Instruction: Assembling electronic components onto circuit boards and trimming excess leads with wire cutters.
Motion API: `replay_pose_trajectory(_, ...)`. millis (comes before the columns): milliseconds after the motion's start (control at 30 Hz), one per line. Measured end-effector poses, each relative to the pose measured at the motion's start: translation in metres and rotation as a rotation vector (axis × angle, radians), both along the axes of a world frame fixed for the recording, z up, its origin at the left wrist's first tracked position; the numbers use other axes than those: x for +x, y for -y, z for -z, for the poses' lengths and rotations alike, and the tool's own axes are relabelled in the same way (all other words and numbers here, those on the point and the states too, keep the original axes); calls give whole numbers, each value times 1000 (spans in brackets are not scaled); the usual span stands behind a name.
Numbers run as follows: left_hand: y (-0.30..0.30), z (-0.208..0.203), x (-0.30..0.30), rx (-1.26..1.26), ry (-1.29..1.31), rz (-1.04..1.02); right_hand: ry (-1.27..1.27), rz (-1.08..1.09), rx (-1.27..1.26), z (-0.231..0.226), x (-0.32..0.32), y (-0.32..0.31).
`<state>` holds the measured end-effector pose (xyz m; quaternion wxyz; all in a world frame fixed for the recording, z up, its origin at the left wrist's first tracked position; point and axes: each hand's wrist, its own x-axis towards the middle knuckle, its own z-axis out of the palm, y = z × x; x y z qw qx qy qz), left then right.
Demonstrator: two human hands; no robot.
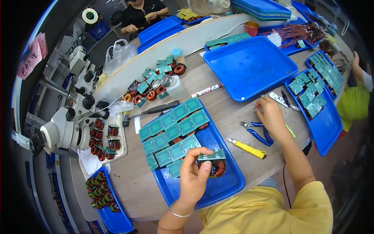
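My left hand (193, 175) grips a copper-wound toroid coil with a small green circuit board (213, 158) on top, held above the near part of a blue tray (228, 171). Rows of similar green-topped coils (171, 126) fill the tray's far and left parts. My right hand (269, 113) is over the table with its fingers pinched together. A thin pale tip shows at the fingers, but what they hold is too small to name. Below that hand lie blue-handled cutters (259, 132) and a yellow utility knife (246, 149). A thin green stick (290, 130) shows beside my right forearm.
Beyond stands a large blue tray (249, 66); right, a blue tray (325, 128) with green boards. Pliers (290, 101), a marker (207, 90), a hammer (156, 109) and loose coils (152, 93) lie around. A microscope (62, 130) is left. Other people work at the far side and right.
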<state>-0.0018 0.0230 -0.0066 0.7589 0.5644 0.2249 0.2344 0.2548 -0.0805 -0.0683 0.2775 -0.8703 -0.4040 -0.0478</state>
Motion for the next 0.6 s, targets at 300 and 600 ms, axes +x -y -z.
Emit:
replay_pose_trajectory(300,1,-5,1,260,211,-28,276,-153,-225,13,16,-18)
replay_pose_trajectory(600,-2,-5,0,385,241,-22,378,-274,-423,5,17,-23)
